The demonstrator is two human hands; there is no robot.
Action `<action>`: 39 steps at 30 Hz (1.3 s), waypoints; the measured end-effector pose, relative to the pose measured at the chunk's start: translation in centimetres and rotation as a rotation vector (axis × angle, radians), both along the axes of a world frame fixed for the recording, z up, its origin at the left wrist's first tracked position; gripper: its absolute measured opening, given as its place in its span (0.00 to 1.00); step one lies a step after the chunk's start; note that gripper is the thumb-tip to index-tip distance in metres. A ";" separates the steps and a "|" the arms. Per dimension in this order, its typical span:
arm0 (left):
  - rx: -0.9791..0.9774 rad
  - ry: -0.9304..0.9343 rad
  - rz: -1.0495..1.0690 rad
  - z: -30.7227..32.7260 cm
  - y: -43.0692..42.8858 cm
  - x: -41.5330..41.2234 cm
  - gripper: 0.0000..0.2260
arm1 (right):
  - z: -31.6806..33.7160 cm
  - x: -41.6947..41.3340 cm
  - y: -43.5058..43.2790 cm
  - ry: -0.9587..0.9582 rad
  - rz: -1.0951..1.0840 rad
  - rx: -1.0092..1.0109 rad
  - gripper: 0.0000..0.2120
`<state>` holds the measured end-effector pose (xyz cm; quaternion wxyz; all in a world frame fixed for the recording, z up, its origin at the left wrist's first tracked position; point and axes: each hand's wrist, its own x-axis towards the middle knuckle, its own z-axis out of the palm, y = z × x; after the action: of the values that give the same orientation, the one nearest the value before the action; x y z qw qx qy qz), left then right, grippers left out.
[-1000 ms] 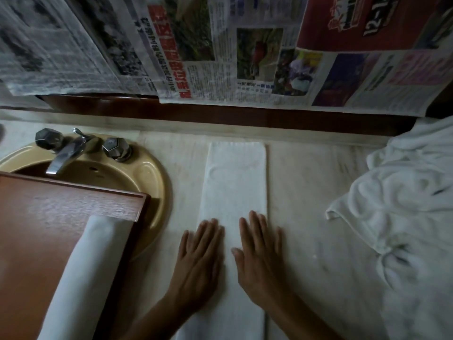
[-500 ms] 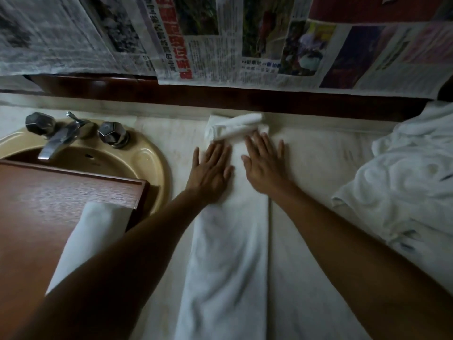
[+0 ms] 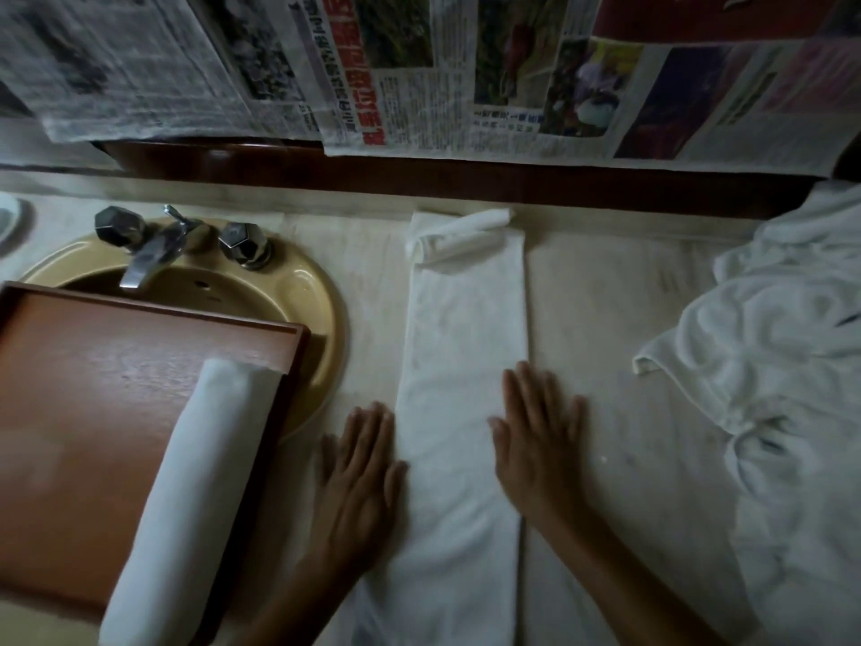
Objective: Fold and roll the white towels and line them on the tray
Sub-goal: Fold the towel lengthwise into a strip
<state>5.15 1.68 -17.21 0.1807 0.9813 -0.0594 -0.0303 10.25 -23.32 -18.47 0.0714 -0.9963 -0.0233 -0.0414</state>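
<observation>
The tabletop (image 3: 605,319) carries a loose towel pile (image 3: 782,342) at right and the tray (image 3: 93,389) at left, partly over the sink (image 3: 303,291). Between them lies the folded towel (image 3: 466,347), a long strip whose far end forms a small, skewed starter roll (image 3: 459,237). One rolled towel (image 3: 195,496) lies on the tray. The left hand (image 3: 361,463) rests flat, fingers straight, just beside the strip; the right hand (image 3: 536,435) presses flat across its right edge. Risk: the unheld, skewed roll may loosen or wind crooked, producing a coned towel.
</observation>
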 end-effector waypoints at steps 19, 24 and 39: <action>-0.003 -0.073 0.094 2.0 2.6 -11.6 0.20 | 2.0 -16.0 0.3 0.023 -0.161 0.114 0.32; -0.050 0.107 0.227 3.1 2.0 -14.7 0.08 | 3.1 -23.3 3.2 0.053 -0.059 0.321 0.21; -0.865 0.497 0.495 7.6 0.7 -14.5 0.08 | 4.7 -24.8 3.5 0.131 0.035 0.177 0.20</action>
<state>-9.36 2.35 -9.57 0.5773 0.7657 0.2102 -0.1903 -14.55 -19.84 -13.81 0.1610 -0.9862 -0.0321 0.0233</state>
